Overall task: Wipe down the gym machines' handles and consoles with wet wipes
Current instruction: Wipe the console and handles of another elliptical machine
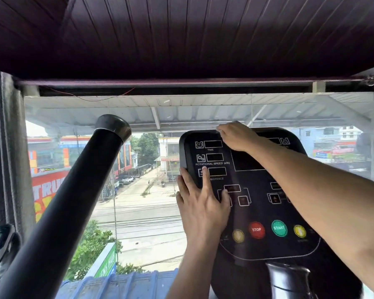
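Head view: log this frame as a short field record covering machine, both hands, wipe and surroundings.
machine: black console with STOP and START buttons
left hand: fingers straight, flat on the console's left edge
right hand: at the console's top edge, fingers curled
wipe: small pale bit at the right fingertips; cannot confirm
handle: black bar to the left, untouched
background: window overlooking a street
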{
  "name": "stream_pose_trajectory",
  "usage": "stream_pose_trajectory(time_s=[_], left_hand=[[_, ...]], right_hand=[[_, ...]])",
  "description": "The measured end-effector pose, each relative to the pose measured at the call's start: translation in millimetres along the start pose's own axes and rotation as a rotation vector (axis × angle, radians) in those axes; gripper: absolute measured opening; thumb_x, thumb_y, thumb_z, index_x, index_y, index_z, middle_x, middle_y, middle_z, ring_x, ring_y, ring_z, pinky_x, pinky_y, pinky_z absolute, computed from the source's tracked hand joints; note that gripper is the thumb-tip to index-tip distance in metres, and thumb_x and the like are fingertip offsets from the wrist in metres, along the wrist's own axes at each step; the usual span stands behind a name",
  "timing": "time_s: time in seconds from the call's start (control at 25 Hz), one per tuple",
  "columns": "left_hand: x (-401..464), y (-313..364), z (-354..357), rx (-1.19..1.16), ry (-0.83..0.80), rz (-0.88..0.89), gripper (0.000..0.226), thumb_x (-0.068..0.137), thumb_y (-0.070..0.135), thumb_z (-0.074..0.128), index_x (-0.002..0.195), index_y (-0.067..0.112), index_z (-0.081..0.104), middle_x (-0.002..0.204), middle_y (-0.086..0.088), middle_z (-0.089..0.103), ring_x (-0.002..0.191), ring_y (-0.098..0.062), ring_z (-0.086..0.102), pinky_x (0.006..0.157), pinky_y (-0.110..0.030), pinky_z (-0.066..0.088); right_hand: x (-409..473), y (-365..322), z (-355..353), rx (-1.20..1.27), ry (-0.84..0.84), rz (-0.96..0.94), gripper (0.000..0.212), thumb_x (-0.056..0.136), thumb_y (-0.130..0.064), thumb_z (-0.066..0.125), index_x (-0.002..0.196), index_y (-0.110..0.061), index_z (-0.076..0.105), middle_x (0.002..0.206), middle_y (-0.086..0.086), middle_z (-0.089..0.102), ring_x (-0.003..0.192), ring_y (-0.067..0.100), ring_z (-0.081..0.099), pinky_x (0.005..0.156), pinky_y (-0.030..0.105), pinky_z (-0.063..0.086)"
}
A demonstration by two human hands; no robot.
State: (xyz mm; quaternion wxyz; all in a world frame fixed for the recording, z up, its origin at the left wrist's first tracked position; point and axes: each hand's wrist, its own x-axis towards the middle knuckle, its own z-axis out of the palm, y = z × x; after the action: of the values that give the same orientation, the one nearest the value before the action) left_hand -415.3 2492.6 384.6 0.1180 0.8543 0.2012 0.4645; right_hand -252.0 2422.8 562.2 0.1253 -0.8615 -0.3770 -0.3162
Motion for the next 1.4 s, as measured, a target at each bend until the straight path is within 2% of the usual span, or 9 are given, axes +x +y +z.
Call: stream_pose_trajectory(time_s=[0.2,0.36,0.52,0.6,0.72,0.88,1.0,1.24,1.4], left_hand=[[1.2,-1.2,-0.5,0.012,-0.018,-0.001,0.083,0.094,0.065,0.042,0.165,0.034,0.011,0.172,-0.02,-0.007,0.159,-0.039,0.003,0.123,-0.054,0.029],[0.8,1.7,1.4,0.036,-0.014,-0.009,0.082,0.094,0.065,0.039,0.165,0.032,0.016,0.171,-0.024,-0.001,0.158,-0.04,0.009,0.123,-0.053,0.029],[1.1,5.1,3.0,0.138,0.023,0.03,0.08,0.096,0.062,0.034,0.165,0.023,0.022,0.17,-0.028,0.003,0.157,-0.043,0.012,0.125,-0.057,0.024],[-1.8,3.6,4.9,0.194,-0.005,0.1,0.08,0.099,0.065,0.028,0.166,0.022,0.018,0.172,-0.021,-0.001,0.158,-0.043,0.003,0.126,-0.058,0.016],[-1.3,3.0,4.4,0.21,-0.026,0.113,0.083,0.099,0.071,0.023,0.166,0.022,0.016,0.173,-0.018,0.002,0.158,-0.044,-0.001,0.127,-0.058,0.012],[-0.7,3.5,3.0,0.219,-0.016,0.119,0.086,0.098,0.074,0.023,0.165,0.02,0.023,0.172,-0.019,0.01,0.157,-0.046,0.007,0.126,-0.059,0.019],[-0.4,3.0,4.6,0.242,-0.024,0.132,0.088,0.097,0.076,0.02,0.166,0.021,0.02,0.172,-0.019,0.008,0.157,-0.046,0.004,0.126,-0.058,0.016],[1.5,2.3,10.0,0.28,0.008,0.178,0.086,0.098,0.074,0.017,0.167,0.023,0.014,0.174,-0.013,0.002,0.16,-0.036,-0.007,0.129,-0.053,0.008],[1.3,2.2,13.4,0.279,0.011,0.195,0.083,0.099,0.072,0.019,0.167,0.023,0.013,0.174,-0.01,-0.001,0.161,-0.029,-0.003,0.129,-0.054,0.011]], right_hand=[[-12.2,-30.3,2.4,0.022,-0.079,-0.167,0.047,0.11,-0.023,0.032,0.156,-0.012,0.037,0.163,0.008,0.035,0.149,0.027,0.036,0.121,0.042,0.031],[-29.4,8.5,4.1,-0.005,0.084,-0.109,0.044,0.106,-0.012,0.036,0.147,-0.014,0.051,0.149,0.008,0.055,0.135,0.031,0.053,0.109,0.048,0.045],[-13.0,11.0,-0.5,-0.005,0.046,0.078,0.037,0.105,-0.015,0.034,0.126,-0.006,0.063,0.131,0.019,0.066,0.117,0.037,0.062,0.095,0.044,0.052],[-13.0,-3.3,-1.3,0.015,-0.011,0.052,0.039,0.108,-0.023,0.033,0.128,-0.006,0.06,0.139,0.017,0.061,0.123,0.034,0.057,0.099,0.041,0.046],[-28.1,-8.2,-7.1,-0.005,-0.095,-0.076,0.049,0.108,-0.029,0.033,0.154,-0.012,0.039,0.165,0.005,0.031,0.15,0.024,0.032,0.12,0.038,0.027],[-38.4,21.7,-8.9,-0.053,-0.022,-0.006,0.046,0.104,-0.023,0.035,0.149,-0.016,0.045,0.156,0.003,0.047,0.139,0.029,0.047,0.106,0.042,0.044],[-29.0,27.9,-8.1,-0.031,0.002,0.125,0.047,0.102,-0.025,0.035,0.145,-0.013,0.049,0.153,0.009,0.049,0.136,0.032,0.049,0.099,0.04,0.042],[-24.1,19.8,-11.3,-0.019,-0.127,-0.035,0.061,0.099,-0.028,0.041,0.159,-0.02,0.032,0.168,0.0,0.025,0.152,0.021,0.027,0.121,0.038,0.027],[-33.2,55.8,-24.4,-0.09,-0.156,-0.022,0.059,0.1,-0.03,0.043,0.158,-0.025,0.033,0.165,0.001,0.033,0.148,0.027,0.036,0.115,0.046,0.037]])
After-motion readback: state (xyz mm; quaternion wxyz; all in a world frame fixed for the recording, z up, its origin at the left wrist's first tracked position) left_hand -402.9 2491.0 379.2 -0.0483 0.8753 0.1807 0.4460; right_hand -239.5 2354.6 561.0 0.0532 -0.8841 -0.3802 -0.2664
